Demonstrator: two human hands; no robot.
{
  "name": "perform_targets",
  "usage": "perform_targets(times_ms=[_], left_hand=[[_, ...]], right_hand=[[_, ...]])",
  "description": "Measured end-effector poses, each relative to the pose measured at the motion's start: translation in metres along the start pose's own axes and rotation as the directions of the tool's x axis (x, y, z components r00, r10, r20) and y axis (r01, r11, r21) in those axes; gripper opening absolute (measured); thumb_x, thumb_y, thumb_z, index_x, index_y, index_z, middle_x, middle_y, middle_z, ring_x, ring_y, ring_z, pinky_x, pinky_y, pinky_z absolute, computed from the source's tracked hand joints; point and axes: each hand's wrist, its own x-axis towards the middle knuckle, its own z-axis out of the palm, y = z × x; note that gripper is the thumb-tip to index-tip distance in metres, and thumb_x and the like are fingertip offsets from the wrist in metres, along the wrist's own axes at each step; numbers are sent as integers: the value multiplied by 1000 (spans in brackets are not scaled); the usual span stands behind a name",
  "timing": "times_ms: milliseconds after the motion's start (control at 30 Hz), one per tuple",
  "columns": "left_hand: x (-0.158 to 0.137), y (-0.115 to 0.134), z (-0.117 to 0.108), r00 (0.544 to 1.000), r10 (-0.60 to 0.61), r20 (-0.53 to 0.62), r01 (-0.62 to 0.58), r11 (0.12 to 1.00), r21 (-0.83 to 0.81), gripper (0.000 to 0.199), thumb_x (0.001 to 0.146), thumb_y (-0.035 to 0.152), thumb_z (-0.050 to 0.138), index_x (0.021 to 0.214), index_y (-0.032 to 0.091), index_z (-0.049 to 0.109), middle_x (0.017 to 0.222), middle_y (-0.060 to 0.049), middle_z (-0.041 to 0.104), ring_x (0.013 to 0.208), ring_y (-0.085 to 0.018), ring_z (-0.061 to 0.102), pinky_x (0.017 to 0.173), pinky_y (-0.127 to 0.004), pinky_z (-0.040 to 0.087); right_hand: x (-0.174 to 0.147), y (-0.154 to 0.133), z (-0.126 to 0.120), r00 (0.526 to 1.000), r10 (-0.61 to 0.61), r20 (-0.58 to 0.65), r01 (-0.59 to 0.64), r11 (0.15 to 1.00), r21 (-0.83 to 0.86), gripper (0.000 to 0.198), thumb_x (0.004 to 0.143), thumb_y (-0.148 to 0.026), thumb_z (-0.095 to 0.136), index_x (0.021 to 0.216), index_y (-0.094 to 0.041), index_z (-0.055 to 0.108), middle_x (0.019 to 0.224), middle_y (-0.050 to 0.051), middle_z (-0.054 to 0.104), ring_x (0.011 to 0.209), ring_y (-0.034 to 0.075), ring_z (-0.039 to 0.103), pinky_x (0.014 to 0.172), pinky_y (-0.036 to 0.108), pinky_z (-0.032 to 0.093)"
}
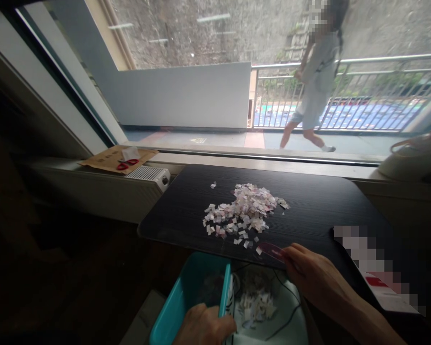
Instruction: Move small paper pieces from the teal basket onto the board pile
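Observation:
My left hand (204, 326) is closed on the rim of a teal plastic bin (167, 311) below the table's front edge. Dim scraps show inside the bin. In my right hand (316, 268) is a thin, flat, purplish see-through strip with a rounded end (272, 250), its exact kind unclear. The strip lies low over the front edge of the black table (309, 201), its tip by a few loose scraps. Beyond it spreads a heap of small cut paper pieces (251, 201). A pale container (294, 323) beside the teal bin holds more paper scraps and a dark cord.
Red-handled scissors (127, 164) lie on a brown envelope (100, 160) on the sill, above a white radiator (149, 181). A blurred-out flat object (377, 287) rests on the table's right side. Behind the window, a person (319, 72) walks past a railing (362, 96).

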Motion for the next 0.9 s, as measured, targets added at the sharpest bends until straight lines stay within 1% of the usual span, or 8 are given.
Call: perform_targets(times_ms=[100,200,333,467,567,667,767,900], left_hand=[[1,3,-4,1000,8,16,-8,1000,5,16,79,30,71,74,20,59,72,0,61,64,-18,56,53,-27,23],[2,5,-7,1000,13,26,-13,1000,21,15,78,29,71,75,20,59,71,0,61,62,-18,56,52,-27,22],[1,4,-7,999,-9,47,5,997,78,15,78,28,70,75,20,59,72,0,63,63,-19,58,52,-28,22],[-1,3,-5,1000,-3,5,3,1000,31,21,82,35,68,74,20,57,72,0,63,64,-18,60,53,-28,23],[-1,3,-3,1000,-13,6,13,1000,15,18,79,32,69,73,20,57,72,1,63,64,-18,60,53,-28,23],[1,4,-1,1000,8,3,-8,1000,21,14,78,30,68,74,21,58,73,0,63,64,-19,59,53,-28,23],[2,5,0,1000,26,7,-27,998,48,19,81,37,65,74,21,59,71,-1,62,61,-18,57,53,-28,23],[1,8,-2,1000,19,0,-19,999,47,24,83,41,64,73,20,60,69,0,61,59,-17,55,53,-28,23]], right_hand=[[8,-9,1,1000,-13,-5,13,1000,26,26,96,-24,36,85,-22,59,80,0,59,67,14,58,62,27,35],[20,-21,5,1000,-23,-4,23,1000,-7,27,96,-23,36,84,-21,60,81,1,60,69,15,59,63,27,35],[25,-29,6,997,-62,48,63,998,-23,25,93,-18,38,83,-21,61,79,0,60,69,14,59,61,26,35],[13,-20,1,996,-66,54,69,996,-63,25,93,-18,39,79,-22,59,77,-1,58,66,14,59,60,27,34],[4,-5,-2,999,-38,16,39,997,-68,26,95,-22,36,82,-22,59,78,-1,58,65,14,59,60,27,34],[-3,6,-1,1000,-2,-13,1,998,-59,26,96,-25,35,87,-22,59,81,0,58,66,14,59,61,27,35],[-7,8,0,1000,11,3,-10,999,-53,27,97,-26,35,86,-22,60,81,0,58,68,14,59,62,27,37],[-9,3,-1,999,-17,36,18,1000,-26,27,96,-24,37,86,-23,62,79,-1,58,66,14,59,60,26,37]])
